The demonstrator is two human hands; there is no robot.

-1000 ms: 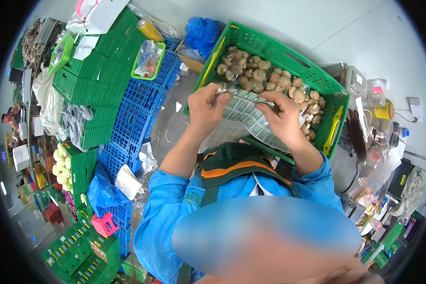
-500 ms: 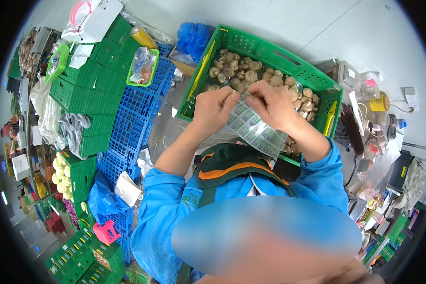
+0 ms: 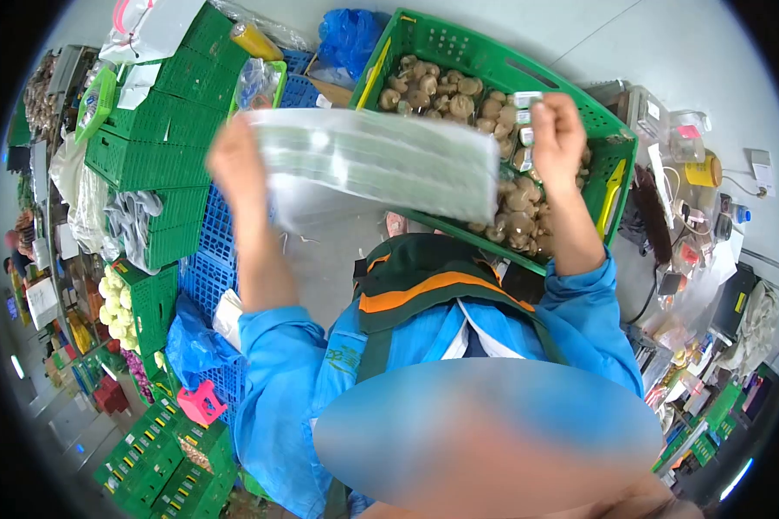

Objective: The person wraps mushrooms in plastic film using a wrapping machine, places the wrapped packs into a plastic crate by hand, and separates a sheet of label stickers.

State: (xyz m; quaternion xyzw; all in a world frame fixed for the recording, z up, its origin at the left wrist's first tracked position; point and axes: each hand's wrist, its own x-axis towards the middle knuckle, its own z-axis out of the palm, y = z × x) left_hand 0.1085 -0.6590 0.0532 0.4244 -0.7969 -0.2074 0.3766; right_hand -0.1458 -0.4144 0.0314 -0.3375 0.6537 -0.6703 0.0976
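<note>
My left hand (image 3: 238, 164) is closed on one end of a translucent label sheet (image 3: 372, 156), which stretches to the right, blurred by motion. Its far end hangs over the green crate. Over the crate's right half, my right hand (image 3: 559, 143) pinches a narrow strip of small white labels (image 3: 525, 136), hanging below and left of the fingers. Beneath both lie brown mushrooms (image 3: 459, 105), some under shiny clear wrap, inside the green crate (image 3: 511, 69). The sheet hides part of the mushrooms and the crate's near left side.
Stacked green crates (image 3: 147, 143) and blue plastic pallets (image 3: 209, 277) line the left. A blue bag (image 3: 350, 39) sits behind the mushroom crate. To the right, a cluttered surface holds a yellow tape roll (image 3: 703, 170) and cables. A pink stool (image 3: 201, 402) stands lower left.
My hands have moved apart, the left one swinging left with the label sheet, the right one moving right and up. A strip of labels now shows in my right hand, separate from the sheet.
</note>
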